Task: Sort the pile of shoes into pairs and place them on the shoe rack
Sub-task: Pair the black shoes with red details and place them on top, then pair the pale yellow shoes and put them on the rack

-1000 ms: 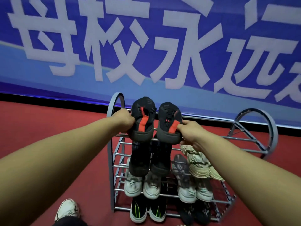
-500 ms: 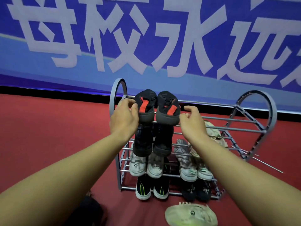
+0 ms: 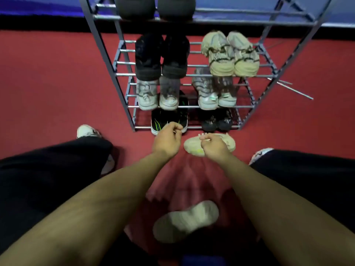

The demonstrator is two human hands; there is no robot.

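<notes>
Rack [image 3: 107, 50] of grey metal bars stands on the red floor [image 3: 48, 83], four shelves showing. Top shelf: two dark shoes [image 3: 153, 6] at the left end, heels toward the camera, cut off by the upper edge of the view. Second shelf: a black pair [image 3: 161, 54] at the left, a beige pair [image 3: 230, 52] at the right, the shoes in each pair touching side by side. Third shelf: a white pair [image 3: 157, 95] at the left, a grey-and-white pair [image 3: 213, 93] at the right. Bottom shelf: a black pair with green stripes [image 3: 165, 120] at the left, a small dark pair [image 3: 217, 121] at the right.

Two beige shoes are off the rack. One [image 3: 228, 143] lies on the floor just in front of the rack's bottom front bar, toward the right; the other [image 3: 186, 221] lies sole-up on the floor nearer the person, between the forearms, blurred.

Left hand [image 3: 167, 141] is low in front of the bottom shelf, fingers curled loosely with nothing in it — its fingertips overlap the green-striped pair in view, contact not determinable. Right hand [image 3: 213, 146] is over the near beige shoe, fingers curled down at its upper edge; whether it has closed on the shoe cannot be told.

Legs in black trousers [image 3: 48, 169] fill both lower sides, with a white shoe [image 3: 86, 131] on the person's left foot — the toe of another [image 3: 259, 152] shows at the right.
</notes>
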